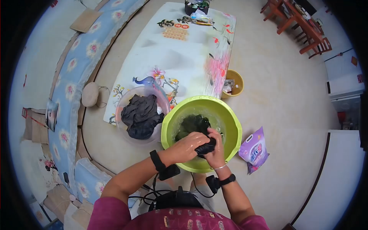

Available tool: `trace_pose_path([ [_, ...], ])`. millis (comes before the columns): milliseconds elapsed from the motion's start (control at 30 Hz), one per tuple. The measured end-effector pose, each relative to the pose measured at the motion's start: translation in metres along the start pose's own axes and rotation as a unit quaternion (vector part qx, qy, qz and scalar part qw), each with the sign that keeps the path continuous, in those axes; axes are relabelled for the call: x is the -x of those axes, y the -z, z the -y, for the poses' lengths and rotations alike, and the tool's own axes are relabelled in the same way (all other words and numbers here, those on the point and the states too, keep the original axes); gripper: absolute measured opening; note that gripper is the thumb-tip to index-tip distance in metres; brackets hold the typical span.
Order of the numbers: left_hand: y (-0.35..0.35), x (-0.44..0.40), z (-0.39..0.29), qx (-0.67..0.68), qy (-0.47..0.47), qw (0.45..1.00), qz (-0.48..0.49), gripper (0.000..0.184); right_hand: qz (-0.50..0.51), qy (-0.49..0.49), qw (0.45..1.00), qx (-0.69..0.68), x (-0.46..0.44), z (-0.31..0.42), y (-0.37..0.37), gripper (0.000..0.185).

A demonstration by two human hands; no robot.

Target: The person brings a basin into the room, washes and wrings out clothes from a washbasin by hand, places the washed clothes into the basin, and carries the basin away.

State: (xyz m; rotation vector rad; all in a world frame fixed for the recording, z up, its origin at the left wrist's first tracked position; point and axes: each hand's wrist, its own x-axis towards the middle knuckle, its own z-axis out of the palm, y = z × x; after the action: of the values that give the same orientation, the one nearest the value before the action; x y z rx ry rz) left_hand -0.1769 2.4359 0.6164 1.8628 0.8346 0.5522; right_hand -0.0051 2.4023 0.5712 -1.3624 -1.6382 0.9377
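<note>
Both my hands are over a lime-green basin (232,115) that holds water and dark wet cloth (194,123). My left hand (189,146) is closed round a bunched black cloth (206,147), fingers curled down over it. Gripping the same cloth from the other side is my right hand (217,147), its thumb and fingers wrapped about it. Part of the cloth hangs toward the water, and which garment it is cannot be made out. Left of the basin, a clear pinkish tub (167,103) contains a heap of dark clothes (142,115).
A long table (172,57) with painted flowers stands ahead, bearing a dark container (196,7) and a packet (202,18). A purple detergent bag (254,151) lies right of the basin. Beyond it is a yellow bin (238,82). A blue floral sofa (71,90) runs along the left.
</note>
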Motion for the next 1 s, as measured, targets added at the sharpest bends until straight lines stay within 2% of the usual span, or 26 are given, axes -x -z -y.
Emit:
trace_pose_path([
  [67, 0.011, -0.002, -0.017, 0.025, -0.035, 0.999, -0.008, 0.050, -0.001, -0.067, 0.993, -0.093, 0.003, 0.015, 0.016, 0.047],
  [100, 0.020, -0.004, -0.021, 0.040, -0.062, 0.997, 0.023, 0.058, -0.052, -0.060, 0.995, -0.062, 0.001, 0.035, 0.025, 0.043],
  [133, 0.028, -0.006, -0.023, 0.041, -0.061, 0.997, 0.019, 0.058, -0.067, -0.055, 0.996, -0.025, 0.006, 0.029, 0.032, 0.043],
  [200, 0.040, -0.005, -0.020, 0.050, 0.022, 0.998, -0.024, 0.068, -0.132, -0.116, 0.983, -0.050, 0.005, 0.033, 0.038, 0.039],
  [233, 0.035, -0.001, 0.005, -0.038, 0.048, 0.998, -0.014, 0.083, -0.130, -0.118, 0.983, -0.050, 0.005, 0.027, 0.037, 0.039],
  [267, 0.021, 0.003, 0.027, -0.034, 0.051, 0.998, -0.013, 0.083, -0.116, -0.098, 0.988, 0.014, 0.005, 0.017, 0.035, 0.044],
  [300, 0.004, 0.007, 0.048, -0.093, 0.139, 0.986, 0.000, 0.088, -0.101, -0.076, 0.989, 0.077, 0.005, 0.006, 0.033, 0.050],
  [333, -0.009, 0.009, 0.063, -0.151, 0.225, 0.962, 0.014, 0.094, -0.100, -0.079, 0.989, 0.078, 0.007, -0.005, 0.030, 0.050],
  [367, -0.018, 0.008, 0.071, -0.159, 0.264, 0.949, 0.071, 0.102, -0.033, -0.053, 0.974, 0.217, 0.011, -0.018, 0.025, 0.053],
  [400, -0.027, 0.004, 0.078, -0.156, 0.264, 0.949, 0.072, 0.102, 0.034, -0.024, 0.936, 0.349, 0.013, -0.033, 0.018, 0.057],
  [433, -0.038, -0.001, 0.084, -0.197, 0.293, 0.929, 0.114, 0.101, 0.092, -0.067, 0.916, 0.385, 0.020, -0.052, 0.007, 0.061],
  [467, -0.050, -0.004, 0.093, -0.236, 0.321, 0.904, 0.157, 0.100, 0.094, -0.069, 0.916, 0.385, 0.026, -0.068, -0.003, 0.061],
  [567, -0.078, -0.018, 0.120, -0.250, 0.343, 0.889, 0.174, 0.095, 0.261, -0.177, 0.854, 0.414, 0.036, -0.109, -0.029, 0.061],
  [667, -0.099, -0.031, 0.139, -0.252, 0.378, 0.873, 0.176, 0.089, 0.289, -0.224, 0.840, 0.401, 0.037, -0.137, -0.044, 0.063],
  [700, -0.103, -0.035, 0.145, -0.254, 0.394, 0.864, 0.183, 0.090, 0.331, -0.242, 0.815, 0.410, 0.032, -0.140, -0.044, 0.065],
  [867, -0.107, -0.052, 0.178, -0.207, 0.443, 0.847, 0.210, 0.083, 0.366, -0.275, 0.812, 0.360, 0.013, -0.171, -0.047, 0.064],
  [900, -0.107, -0.055, 0.183, -0.198, 0.452, 0.845, 0.206, 0.075, 0.372, -0.282, 0.817, 0.338, 0.012, -0.180, -0.049, 0.062],
  [933, -0.108, -0.059, 0.191, -0.198, 0.453, 0.844, 0.207, 0.075, 0.377, -0.289, 0.822, 0.315, 0.011, -0.190, -0.050, 0.061],
  [1000, -0.114, -0.063, 0.213, -0.202, 0.472, 0.806, 0.293, 0.059, 0.385, -0.276, 0.810, 0.346, 0.000, -0.187, -0.053, 0.056],
])
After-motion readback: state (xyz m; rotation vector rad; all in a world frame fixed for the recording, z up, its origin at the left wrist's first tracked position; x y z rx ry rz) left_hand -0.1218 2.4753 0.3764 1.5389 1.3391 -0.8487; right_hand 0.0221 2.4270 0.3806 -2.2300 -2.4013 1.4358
